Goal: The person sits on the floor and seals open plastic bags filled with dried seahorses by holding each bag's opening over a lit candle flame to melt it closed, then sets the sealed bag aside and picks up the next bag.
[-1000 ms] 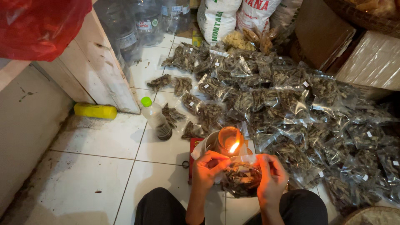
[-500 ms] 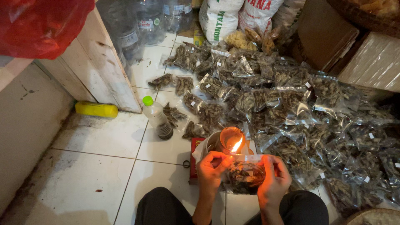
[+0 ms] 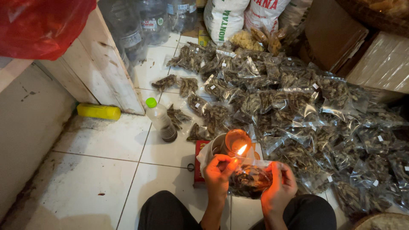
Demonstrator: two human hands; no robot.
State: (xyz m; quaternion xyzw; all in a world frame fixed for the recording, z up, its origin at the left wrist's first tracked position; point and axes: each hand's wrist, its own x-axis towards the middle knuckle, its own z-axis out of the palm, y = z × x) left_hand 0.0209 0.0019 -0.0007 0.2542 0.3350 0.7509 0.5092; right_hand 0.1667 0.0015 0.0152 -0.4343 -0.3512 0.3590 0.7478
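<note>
Two bare hands hold a small clear plastic bag of dark dried pieces (image 3: 250, 179) up to the flame (image 3: 242, 149) of a lamp seated in a round metal tin (image 3: 232, 142), which stands on a red box (image 3: 198, 164) on the white tiled floor (image 3: 102, 170). The left hand (image 3: 218, 174) has its fingers closed, pinching the bag's top left corner just beside the flame; the right hand (image 3: 279, 187) has its fingers wrapped around the bag's right side, steadying it from below. The bag sits between both hands, above the person's knees and touching or nearly touching the fire at its upper edge; whether the plastic already meets the flame cannot be told.

Judging from the grip, the step in hand is heat-sealing the bag's mouth. Done well, it would call for keeping the open edge pulled flat and taut, passing only the very lip along the flame, and holding fingertips clear of the heat so the plastic fuses without shrinking or burning through.

Beyond the tin, a wide heap of similar filled clear bags (image 3: 298, 110) spreads across the floor. A small plastic bottle with a green cap (image 3: 161, 120) stands to the left, near a yellow cylinder (image 3: 99, 111) lying against the pale wall.
</note>
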